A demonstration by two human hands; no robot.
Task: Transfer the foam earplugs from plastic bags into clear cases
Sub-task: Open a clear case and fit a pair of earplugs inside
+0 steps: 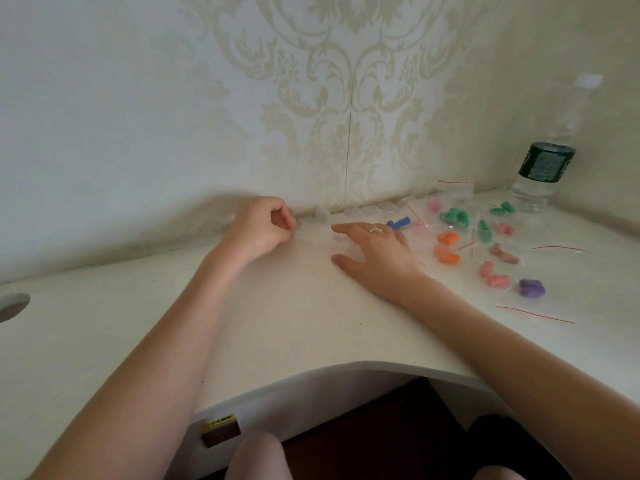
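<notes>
Small plastic bags with red zip lines lie at the right of the white desk, holding foam earplugs: green (453, 216), orange (446, 254), pink (491, 275), purple (531, 288) and blue (398, 223). A row of clear cases (367, 210) runs along the wall, with one case (322, 213) standing apart. My left hand (261, 226) is curled near the wall, its fingertips at a clear case that I can barely make out. My right hand (377, 252) lies flat with spread fingers over a clear case (341, 233), a ring on one finger.
A water bottle (543, 168) with a dark green label stands at the far right by the wall. The desk (277, 323) has a curved front edge and a round cable hole (12, 306) at the left. Patterned wallpaper rises right behind the cases.
</notes>
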